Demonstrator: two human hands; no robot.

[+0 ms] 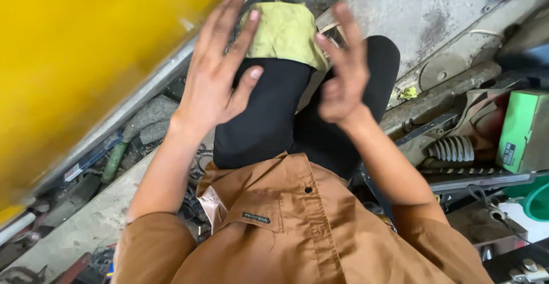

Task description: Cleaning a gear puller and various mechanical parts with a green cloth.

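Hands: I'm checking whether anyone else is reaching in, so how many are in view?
2. The left hand is raised, fingers spread, beside the yellow cloth on the knee; the right hand is opposite, empty. Both belong to the wearer; none hidden that I can tell.

— Where's the cloth (pixel 284 31)?
— On the person's knee (pixel 269 98), at twelve o'clock, between the left hand (pixel 214 75) and the right hand (pixel 343 72).
— And around them?
— A panel (pixel 86 50) at ten o'clock, a box (pixel 523 130) at three, a spring (pixel 452 148) just beside it.
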